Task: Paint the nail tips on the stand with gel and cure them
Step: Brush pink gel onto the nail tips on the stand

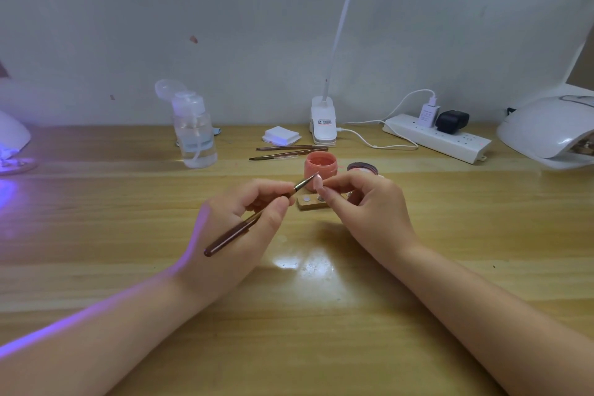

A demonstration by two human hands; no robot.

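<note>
Presently, painting step in hand. The person's left hand (244,215) has its fingers clamped pen-style on a slim brown-handled gel brush (254,219), bristles angled toward 1 o'clock and touching, or just beside, a pale pink nail tip (318,182). The right hand (363,202) pinches that nail tip between thumb and fingertips, lifted just above the small wooden stand (310,202). Two silver discs show on the stand's bare end; the rest is hidden behind the right hand.

Judgement: coating under way, curing not yet done for this tip. Next move calls for an even stroke along the tip, then reseating it on the stand without smearing wet gel.

Containers: an open coral-pink gel jar (320,167) sits at 12 o'clock of the hands, pink gel inside; its dark round lid (362,167) lies just beside at 1 o'clock. A clear plastic pump bottle (194,135) at 10 o'clock holds clear liquid, cap flipped open. White curing lamp (546,135) stands at 2 o'clock, well apart.
</note>
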